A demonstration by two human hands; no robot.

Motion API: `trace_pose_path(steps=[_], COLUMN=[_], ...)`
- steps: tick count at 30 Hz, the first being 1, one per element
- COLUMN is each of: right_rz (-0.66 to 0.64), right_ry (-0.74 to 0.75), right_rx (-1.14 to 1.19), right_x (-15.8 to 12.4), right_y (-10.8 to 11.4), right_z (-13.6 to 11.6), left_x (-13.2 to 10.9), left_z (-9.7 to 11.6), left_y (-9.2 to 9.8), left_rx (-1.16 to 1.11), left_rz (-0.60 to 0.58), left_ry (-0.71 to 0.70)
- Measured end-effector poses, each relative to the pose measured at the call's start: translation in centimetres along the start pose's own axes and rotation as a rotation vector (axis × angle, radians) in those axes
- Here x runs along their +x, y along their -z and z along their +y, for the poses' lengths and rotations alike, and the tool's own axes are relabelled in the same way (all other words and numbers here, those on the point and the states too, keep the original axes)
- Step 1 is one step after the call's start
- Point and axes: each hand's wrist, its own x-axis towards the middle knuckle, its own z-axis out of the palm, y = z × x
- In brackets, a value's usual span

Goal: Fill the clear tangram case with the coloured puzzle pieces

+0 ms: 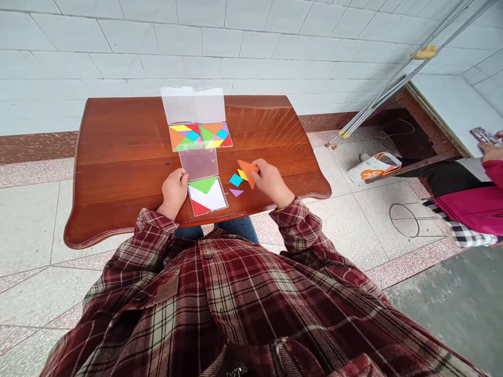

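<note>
My right hand (pixel 271 183) pinches an orange triangular tangram piece (pixel 248 173) just above the table. Below it lie a yellow piece (pixel 242 175), a blue square piece (pixel 236 180) and a small purple triangle (pixel 236 192). My left hand (pixel 174 191) rests curled against the edge of a clear plastic flap (pixel 198 163). Beside that hand lies a white puzzle card (pixel 207 196) with green and red triangles in place. Farther off are two filled multicoloured tangram cards (pixel 184 136) (pixel 215 135), with more clear flaps (pixel 192 106) beyond them.
Everything lies on a polished reddish-brown wooden table (pixel 118 157) with curved edges. Tiled wall stands behind it. At the right, a seated person's hand (pixel 489 152) holds a small packet. Leaning metal poles (pixel 393 89) and a white box (pixel 373 167) stand beyond the table.
</note>
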Motion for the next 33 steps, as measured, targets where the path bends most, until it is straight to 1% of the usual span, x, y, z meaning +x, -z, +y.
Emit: trace_pose_path(steps=[1, 3, 5, 7, 9, 13, 16, 18, 24, 29, 33], right_rz=[-0.058, -0.158, -0.218, -0.252, -0.273, -0.295, -0.317, -0.318, -0.313, -0.319, -0.327], right_ry=[0.044, 0.075, 0.091, 0.093, 0.096, 0.158, 0.199, 0.196, 0.15, 0.089, 0.103], right_rx=[-0.019, -0.082, -0.189, -0.305, -0.397, -0.459, -0.426, -0.389, -0.266, -0.256, -0.249], right_x=[-0.6, -1.6, -2.3, -2.8, -3.3, -3.7, -3.4, -3.0, -3.0, -3.2, -2.8], right_y=[-0.2, -0.9, -1.8, -2.7, -3.6, -5.4, -6.4, -6.8, -6.1, -5.9, -6.2], right_z=[-1.6, -4.7, -7.0, -8.6, -9.4, -9.8, -9.7, -9.4, -8.0, -7.7, -7.6], left_x=[0.0, -0.1, -0.1, -0.2, -0.2, -0.2, -0.2, -0.2, -0.3, -0.3, -0.3], left_z=[0.0, 0.1, 0.2, 0.4, 0.5, 0.5, 0.4, 0.4, 0.6, 0.5, 0.2], left_y=[0.0, 0.1, 0.2, 0.3, 0.3, 0.2, 0.1, 0.2, 0.4, 0.4, 0.2], left_rx=[-0.003, -0.008, -0.01, -0.004, 0.002, -0.003, -0.01, -0.012, -0.013, -0.001, 0.001], left_rz=[0.002, 0.0, -0.007, -0.015, -0.02, -0.017, -0.012, -0.014, -0.019, -0.012, -0.004], left_ry=[0.001, 0.004, 0.007, 0.006, 0.006, 0.005, 0.006, 0.007, 0.009, 0.009, 0.004])
